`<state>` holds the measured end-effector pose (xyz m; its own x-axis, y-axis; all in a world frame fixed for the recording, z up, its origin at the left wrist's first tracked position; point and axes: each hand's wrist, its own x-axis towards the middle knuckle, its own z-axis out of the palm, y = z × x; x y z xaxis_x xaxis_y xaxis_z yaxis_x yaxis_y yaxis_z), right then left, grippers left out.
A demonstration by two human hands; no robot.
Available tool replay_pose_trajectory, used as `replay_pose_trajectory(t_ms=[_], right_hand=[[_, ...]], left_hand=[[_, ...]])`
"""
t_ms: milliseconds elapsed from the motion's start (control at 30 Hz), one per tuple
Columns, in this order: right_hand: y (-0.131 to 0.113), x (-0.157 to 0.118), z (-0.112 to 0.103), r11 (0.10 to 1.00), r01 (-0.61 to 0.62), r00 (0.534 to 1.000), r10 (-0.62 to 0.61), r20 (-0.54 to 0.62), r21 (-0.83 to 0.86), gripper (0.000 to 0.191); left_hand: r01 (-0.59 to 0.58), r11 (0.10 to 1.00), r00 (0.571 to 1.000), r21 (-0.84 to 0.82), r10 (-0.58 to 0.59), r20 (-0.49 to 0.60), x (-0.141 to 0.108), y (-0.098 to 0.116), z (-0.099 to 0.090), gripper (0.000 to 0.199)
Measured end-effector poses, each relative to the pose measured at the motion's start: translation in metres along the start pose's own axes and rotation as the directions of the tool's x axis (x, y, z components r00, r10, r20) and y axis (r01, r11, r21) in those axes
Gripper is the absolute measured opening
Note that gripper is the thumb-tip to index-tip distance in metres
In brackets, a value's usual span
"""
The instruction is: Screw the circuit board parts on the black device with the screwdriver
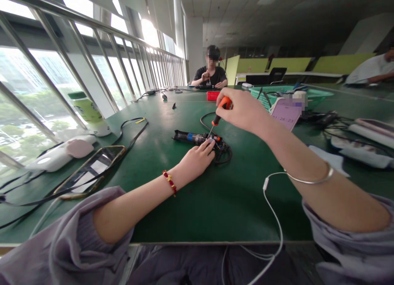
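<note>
A black cylindrical device [191,137] with a blue band lies on the green table [191,211], its right end showing exposed parts and wires. My left hand [200,158] rests on that right end, fingertips pressed together against it. Above it, my right hand [241,108] grips the orange and black handle of a screwdriver [217,119]. The screwdriver slants down, and its tip meets the device just beside my left fingertips. What exactly the tip touches is too small to tell. A black cable [226,158] curls beside the device's right end.
A phone [92,172], white device [61,153] and green cup [89,115] are at left. Behind are a red box [212,96] and green basket [317,97]; a purple-screened phone [286,112] stands right. A white earphone cord [278,223] hangs over the front edge. Another person [211,74] sits opposite.
</note>
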<state>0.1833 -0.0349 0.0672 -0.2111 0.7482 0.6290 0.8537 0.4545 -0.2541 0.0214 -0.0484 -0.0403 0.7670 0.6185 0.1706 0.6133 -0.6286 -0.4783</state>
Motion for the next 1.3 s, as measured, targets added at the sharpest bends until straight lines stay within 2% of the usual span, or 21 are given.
replay_pose_trajectory(t_ms=[67,167,233,300,400,567,667,800,933,1067,1200,1300], right_hand=[[-0.011,0.011,-0.006,0.997,-0.001,0.998,0.006,0.069,-0.075,0.017],[-0.024,0.019,-0.013,0.991,-0.048,0.998,0.053,0.039,-0.125,0.028],[-0.026,0.021,-0.017,0.993,-0.026,0.997,0.034,0.071,-0.118,0.025],[-0.021,0.024,-0.02,0.997,0.036,0.992,-0.028,0.12,-0.063,0.018],[-0.003,0.031,-0.021,0.994,0.087,0.975,-0.099,0.201,0.068,0.02],[0.019,0.039,-0.012,0.959,0.093,0.982,-0.133,0.135,0.269,0.015],[0.014,0.037,-0.01,0.974,0.08,0.992,-0.1,0.082,0.211,0.02],[0.001,0.031,-0.017,0.994,0.017,0.991,-0.03,0.132,0.103,0.019],[0.003,0.029,-0.021,0.989,0.088,0.984,-0.105,0.146,0.117,0.016],[0.017,0.033,-0.015,0.989,0.145,0.961,-0.151,0.231,0.042,0.023],[0.021,0.036,-0.013,0.981,0.186,0.968,-0.192,0.163,0.05,0.017],[0.017,0.034,-0.016,0.981,0.186,0.967,-0.192,0.167,0.053,0.019]], left_hand=[[-0.002,1.0,1.0,0.0,0.002,0.006,0.0,0.001,-0.001,0.036],[-0.002,1.0,1.0,0.003,0.002,0.009,0.0,0.003,-0.003,0.036],[0.0,1.0,1.0,0.006,0.0,0.002,0.0,0.003,-0.002,0.036],[0.0,1.0,1.0,0.01,0.0,-0.009,0.0,0.002,0.0,0.036],[-0.005,1.0,1.0,0.011,0.005,-0.023,-0.001,-0.002,0.004,0.037],[-0.013,1.0,0.999,0.011,0.013,-0.03,0.0,-0.003,0.005,0.037],[-0.008,1.0,0.999,0.017,0.009,-0.046,0.0,-0.002,0.005,0.036],[0.011,1.0,0.994,0.014,-0.01,-0.106,-0.001,-0.001,0.006,0.034],[0.051,0.999,0.986,0.01,-0.049,-0.16,-0.002,0.001,0.007,0.032],[0.055,0.998,0.987,0.001,-0.054,-0.149,-0.001,0.002,0.004,0.031],[0.08,0.997,0.984,-0.002,-0.079,-0.163,-0.001,0.002,0.004,0.031],[0.083,0.997,0.978,0.006,-0.081,-0.191,-0.002,0.001,0.006,0.031]])
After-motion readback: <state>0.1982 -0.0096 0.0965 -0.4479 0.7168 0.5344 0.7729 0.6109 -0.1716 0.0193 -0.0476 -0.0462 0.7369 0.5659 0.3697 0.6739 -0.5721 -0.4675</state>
